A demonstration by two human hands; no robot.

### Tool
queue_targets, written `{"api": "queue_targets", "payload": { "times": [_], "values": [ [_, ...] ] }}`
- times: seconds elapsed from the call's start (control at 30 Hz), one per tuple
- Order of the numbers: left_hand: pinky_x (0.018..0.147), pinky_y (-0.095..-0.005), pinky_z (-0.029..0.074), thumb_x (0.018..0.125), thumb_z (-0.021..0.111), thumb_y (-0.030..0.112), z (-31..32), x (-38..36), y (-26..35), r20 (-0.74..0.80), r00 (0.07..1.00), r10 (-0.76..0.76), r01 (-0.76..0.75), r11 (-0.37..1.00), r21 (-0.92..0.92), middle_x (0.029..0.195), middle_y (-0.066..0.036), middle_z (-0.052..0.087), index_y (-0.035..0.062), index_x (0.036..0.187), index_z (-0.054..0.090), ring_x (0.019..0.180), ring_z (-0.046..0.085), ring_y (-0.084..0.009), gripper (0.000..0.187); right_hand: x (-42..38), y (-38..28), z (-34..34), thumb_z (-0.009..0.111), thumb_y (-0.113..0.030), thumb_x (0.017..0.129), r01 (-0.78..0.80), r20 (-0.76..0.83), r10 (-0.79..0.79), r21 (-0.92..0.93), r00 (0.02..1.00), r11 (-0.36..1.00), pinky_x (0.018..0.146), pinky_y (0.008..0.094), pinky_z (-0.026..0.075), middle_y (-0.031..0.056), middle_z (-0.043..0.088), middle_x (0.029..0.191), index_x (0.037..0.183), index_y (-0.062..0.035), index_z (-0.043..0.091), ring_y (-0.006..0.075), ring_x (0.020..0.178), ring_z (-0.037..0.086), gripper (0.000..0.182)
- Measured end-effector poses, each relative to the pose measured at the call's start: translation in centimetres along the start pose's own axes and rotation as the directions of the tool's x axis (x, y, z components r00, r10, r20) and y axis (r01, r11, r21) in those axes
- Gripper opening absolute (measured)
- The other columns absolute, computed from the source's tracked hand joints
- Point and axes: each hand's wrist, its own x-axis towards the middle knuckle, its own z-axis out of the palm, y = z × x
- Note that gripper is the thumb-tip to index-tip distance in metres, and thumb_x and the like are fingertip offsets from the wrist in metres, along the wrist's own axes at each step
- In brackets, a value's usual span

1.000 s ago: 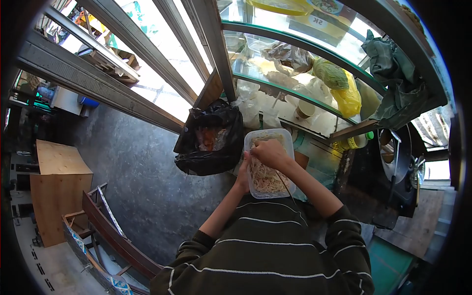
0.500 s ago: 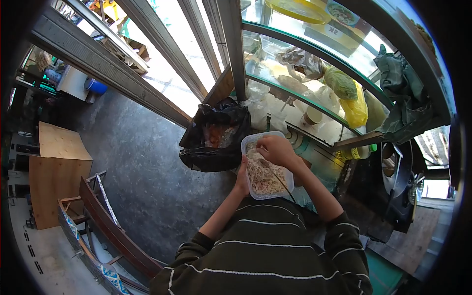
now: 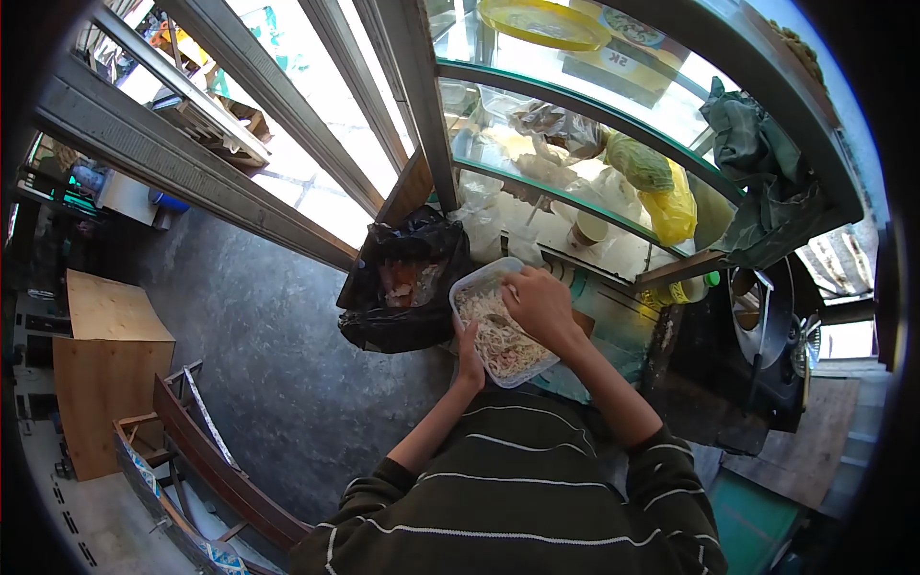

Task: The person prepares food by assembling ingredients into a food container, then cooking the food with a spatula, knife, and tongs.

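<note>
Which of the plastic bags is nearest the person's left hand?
The black bag, its mouth open, close by the left hand; the clear bag behind it and the yellow bag are both farther off.

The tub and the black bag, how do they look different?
The tub is cloudy white; the bag is black. The tub has smooth, stiff-looking walls; the bag is crumpled. The tub holds pale, stringy food; the bag holds reddish and pale bits. Both are open on top.
</note>
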Motion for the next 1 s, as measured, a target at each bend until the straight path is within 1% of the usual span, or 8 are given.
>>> {"api": "queue_targets", "payload": {
  "times": [0.1, 0.23, 0.4, 0.5, 0.63, 0.77, 0.9, 1.0],
  "values": [
    [0.104, -0.0322, 0.018, 0.085, 0.048, 0.023, 1.0, 0.7, -0.5, -0.044, 0.981, 0.188, -0.181, 0.975, 0.132, 0.139, -0.011, 0.021, 0.0062, 0.139, 0.006, 0.127, 0.025, -0.0227, 0.071, -6.8, 4.0, 2.7, 0.059, -0.022, 0.073, 0.008, -0.027, -0.018, -0.344, 0.999, 0.939, 0.065, 0.0352, 0.044, 0.0091, 0.053, 0.086, 0.074, -0.0061, 0.064, 0.0245, 0.081, 0.052, 0.017],
    [0.103, -0.0341, 0.022, 0.082, 0.048, 0.016, 0.2, 2.6, -2.5, -0.01, 0.968, 0.252, -0.24, 0.935, 0.26, 0.138, -0.012, 0.022, 0.0105, 0.139, 0.005, 0.126, 0.026, -0.0241, 0.072, -10.5, 6.2, 5.4, 0.058, -0.019, 0.073, -0.098, -0.018, 0.099, -0.389, 0.995, 0.916, 0.069, 0.0343, 0.043, 0.01, 0.052, 0.09, 0.072, -0.0044, 0.062, 0.0245, 0.083, 0.051, 0.015],
    [0.103, -0.0363, 0.025, 0.083, 0.046, 0.012, -0.1, 3.3, -3.7, -0.013, 0.954, 0.3, -0.262, 0.852, 0.453, 0.138, -0.013, 0.021, 0.0161, 0.14, 0.006, 0.126, 0.026, -0.0246, 0.069, -11.3, 6.1, 4.7, 0.054, -0.012, 0.077, -0.323, 0.029, 0.328, -0.114, 0.944, 0.94, 0.055, 0.0392, 0.048, 0.0122, 0.055, 0.083, 0.087, -0.0026, 0.055, 0.03, 0.068, 0.06, 0.014],
    [0.104, -0.0353, 0.021, 0.08, 0.046, 0.008, 0.6, 2.6, -3.0, 0.041, 0.947, 0.318, -0.302, 0.844, 0.442, 0.14, -0.014, 0.018, 0.0131, 0.14, 0.004, 0.127, 0.024, -0.0251, 0.073, -11.1, 6.9, 3.9, 0.05, -0.011, 0.079, -0.294, -0.068, 0.287, -0.158, 0.956, 0.943, 0.05, 0.0395, 0.049, 0.0138, 0.056, 0.079, 0.09, -0.0023, 0.052, 0.0335, 0.06, 0.061, 0.014],
    [0.106, -0.0345, 0.01, 0.074, 0.047, 0.011, 1.0, 1.9, -3.1, 0.131, 0.893, 0.43, -0.428, 0.726, 0.539, 0.141, -0.019, 0.012, 0.0011, 0.138, -0.002, 0.13, 0.016, -0.0279, 0.081, -13.5, 7.3, 6.1, 0.049, -0.011, 0.08, -0.346, 0.065, 0.373, -0.25, 0.926, 0.904, 0.055, 0.0416, 0.05, 0.0153, 0.058, 0.079, 0.09, -0.0024, 0.052, 0.0348, 0.063, 0.061, 0.014],
    [0.107, -0.0363, 0.006, 0.076, 0.041, 0.016, -2.0, 3.2, -5.6, 0.195, 0.831, 0.52, -0.486, 0.51, 0.71, 0.143, -0.021, 0.007, -0.0018, 0.138, -0.001, 0.133, 0.009, -0.0292, 0.077, -14.7, 6.7, 5.7, 0.048, -0.011, 0.078, -0.485, 0.192, 0.481, -0.028, 0.856, 0.874, 0.061, 0.0451, 0.048, 0.0202, 0.06, 0.075, 0.084, 0.0, 0.059, 0.0384, 0.068, 0.059, 0.017],
    [0.107, -0.0366, 0.007, 0.077, 0.04, 0.017, -3.9, 4.3, -6.7, 0.156, 0.85, 0.502, -0.466, 0.583, 0.666, 0.143, -0.021, 0.007, -0.0015, 0.138, 0.0, 0.133, 0.01, -0.0291, 0.076, -14.7, 4.6, 6.1, 0.046, -0.012, 0.077, -0.511, 0.195, 0.478, 0.196, 0.857, 0.837, 0.065, 0.0447, 0.047, 0.0232, 0.058, 0.072, 0.073, 0.0017, 0.062, 0.0399, 0.072, 0.057, 0.021],
    [0.107, -0.0369, 0.007, 0.078, 0.039, 0.017, -5.3, 4.3, -6.6, 0.116, 0.871, 0.477, -0.437, 0.645, 0.628, 0.143, -0.021, 0.006, -0.0013, 0.138, 0.001, 0.133, 0.01, -0.029, 0.074, -14.0, 4.8, 3.8, 0.046, -0.011, 0.078, -0.394, 0.136, 0.37, 0.279, 0.919, 0.876, 0.064, 0.0444, 0.048, 0.0212, 0.059, 0.073, 0.083, -0.0016, 0.063, 0.0396, 0.069, 0.058, 0.02]
  ]
}}
